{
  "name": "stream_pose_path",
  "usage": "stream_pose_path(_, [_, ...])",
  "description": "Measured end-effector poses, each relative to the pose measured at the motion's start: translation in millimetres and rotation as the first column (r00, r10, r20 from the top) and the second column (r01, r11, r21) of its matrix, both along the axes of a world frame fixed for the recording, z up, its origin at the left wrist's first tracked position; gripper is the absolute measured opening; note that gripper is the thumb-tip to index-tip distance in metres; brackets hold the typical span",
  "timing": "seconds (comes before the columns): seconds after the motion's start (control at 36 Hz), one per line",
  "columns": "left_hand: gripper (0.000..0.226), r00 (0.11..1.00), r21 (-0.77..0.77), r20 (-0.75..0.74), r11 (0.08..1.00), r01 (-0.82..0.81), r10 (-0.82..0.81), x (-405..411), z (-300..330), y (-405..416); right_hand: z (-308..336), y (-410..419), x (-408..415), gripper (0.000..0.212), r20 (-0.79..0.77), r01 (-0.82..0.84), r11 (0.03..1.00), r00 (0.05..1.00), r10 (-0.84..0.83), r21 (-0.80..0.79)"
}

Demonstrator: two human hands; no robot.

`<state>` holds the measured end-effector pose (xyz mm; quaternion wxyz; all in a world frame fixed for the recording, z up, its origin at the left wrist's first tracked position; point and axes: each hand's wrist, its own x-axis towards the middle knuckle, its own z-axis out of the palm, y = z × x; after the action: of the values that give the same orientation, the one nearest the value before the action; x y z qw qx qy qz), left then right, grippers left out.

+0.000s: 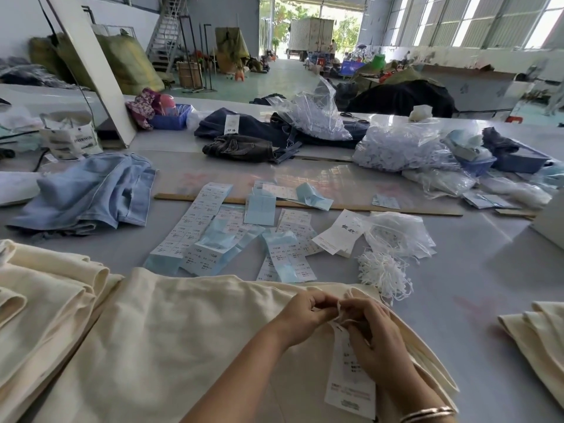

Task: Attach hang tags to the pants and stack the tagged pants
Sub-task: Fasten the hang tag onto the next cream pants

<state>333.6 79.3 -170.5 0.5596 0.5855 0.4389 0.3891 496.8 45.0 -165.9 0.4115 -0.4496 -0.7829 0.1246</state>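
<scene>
Two hands at 5 o'clock, your left hand (306, 312) and right hand (374, 340) pinching white string (339, 315), hang tag (351, 383) dangling over cream pants (189, 331), loose strings (383, 274) at 1 o'clock.

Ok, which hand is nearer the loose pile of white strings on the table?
Right. The right hand works at the cream pants' edge just below the string pile, with the hang tag under it. The left hand sits further left, pinching the same string.
</scene>
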Motion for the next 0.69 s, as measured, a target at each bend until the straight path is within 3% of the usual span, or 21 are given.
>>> stream_pose_path(0.11, [0.016, 1.000, 0.015, 0.003, 1.000, 0.016, -0.016, 1, 2, 0, 0, 1, 3, 0.058, 0.039, -0.006, 0.999, 0.999, 0.005, 0.046])
stream_pose_path(0.31, [0.014, 0.998, 0.019, 0.045, 0.999, 0.039, -0.040, 2, 5, -1, -4, 5, 4, 0.036, 0.055, 0.007, 0.989, 0.998, -0.015, 0.148])
stream_pose_path(0.44, [0.020, 0.997, 0.087, 0.025, 0.994, 0.065, -0.067, 6, 8, 0, -8, 7, 6, 0.036, 0.034, 0.058, 0.993, 0.997, -0.062, 0.107])
stream_pose_path(0.58, [0.016, 0.996, 0.132, -0.074, 0.990, 0.050, -0.041, 7, 7, 4, -10, 5, 1, 0.056, -0.096, 0.142, 0.990, 0.985, -0.142, -0.006])
stream_pose_path(0.69, [0.012, 0.991, 0.164, -0.133, 0.986, 0.027, -0.005, 5, 2, 6, -12, 5, -2, 0.049, -0.100, 0.151, 0.988, 0.983, -0.152, -0.023])
